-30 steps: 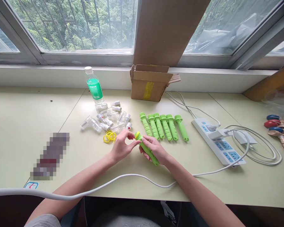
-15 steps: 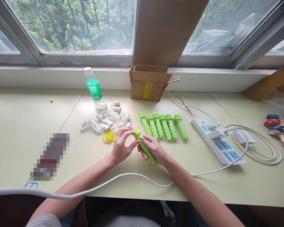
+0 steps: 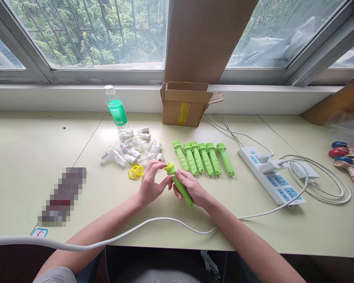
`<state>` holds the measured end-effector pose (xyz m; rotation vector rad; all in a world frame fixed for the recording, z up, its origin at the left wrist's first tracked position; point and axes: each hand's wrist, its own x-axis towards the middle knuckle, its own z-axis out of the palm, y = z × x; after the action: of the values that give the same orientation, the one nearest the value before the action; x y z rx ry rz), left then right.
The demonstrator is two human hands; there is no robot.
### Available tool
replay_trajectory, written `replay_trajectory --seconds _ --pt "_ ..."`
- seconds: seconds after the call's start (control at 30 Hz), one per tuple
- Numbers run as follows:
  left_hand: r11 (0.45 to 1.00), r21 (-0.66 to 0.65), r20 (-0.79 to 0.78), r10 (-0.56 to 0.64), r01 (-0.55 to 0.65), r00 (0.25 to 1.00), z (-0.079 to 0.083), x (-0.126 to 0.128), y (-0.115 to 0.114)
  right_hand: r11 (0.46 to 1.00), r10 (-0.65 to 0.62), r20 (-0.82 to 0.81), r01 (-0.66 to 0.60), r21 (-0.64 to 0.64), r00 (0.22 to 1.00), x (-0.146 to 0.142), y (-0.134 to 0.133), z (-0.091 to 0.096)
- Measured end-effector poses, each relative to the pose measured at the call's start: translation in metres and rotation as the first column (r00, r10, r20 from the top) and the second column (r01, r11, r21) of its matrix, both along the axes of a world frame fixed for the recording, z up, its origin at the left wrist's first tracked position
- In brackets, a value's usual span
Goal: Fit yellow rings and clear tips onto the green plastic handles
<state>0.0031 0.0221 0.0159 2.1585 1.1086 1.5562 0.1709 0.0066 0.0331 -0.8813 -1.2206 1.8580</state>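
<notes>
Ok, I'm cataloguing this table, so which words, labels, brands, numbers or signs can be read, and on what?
No text reads clearly.
Bottle: white print on its green label, too small to read.
Table, near left: blue-and-red mark, no legible word.

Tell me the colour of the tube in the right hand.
The tube is green, clearest in the head view.

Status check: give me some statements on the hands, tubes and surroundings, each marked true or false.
1. The right hand grips a green tube. True.
2. The ring at that tube's end is red. False: it is yellow.
3. The cardboard box stands right of the bottle. True.
4. The left hand holds the bottle. False: its fingers are at the ringed end of the held tube.
5. Six more green tubes lie in a row. True.
</notes>
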Motion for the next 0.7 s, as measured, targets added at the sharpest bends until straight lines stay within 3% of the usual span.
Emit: replay_trajectory --seconds 0.3,0.7 --pt "0.999 0.041 -0.006 0.024 -0.024 1.0 -0.0019 0.0004 -0.001 1.0 -0.013 0.029 0.013 0.009 1.0 -0.0011 -0.0004 -0.0007" --pt "0.998 -0.031 0.009 0.051 -0.051 0.999 -0.0013 0.0032 -0.0011 0.998 -0.07 0.045 0.07 0.0 0.997 -0.0042 -0.003 -0.0045"
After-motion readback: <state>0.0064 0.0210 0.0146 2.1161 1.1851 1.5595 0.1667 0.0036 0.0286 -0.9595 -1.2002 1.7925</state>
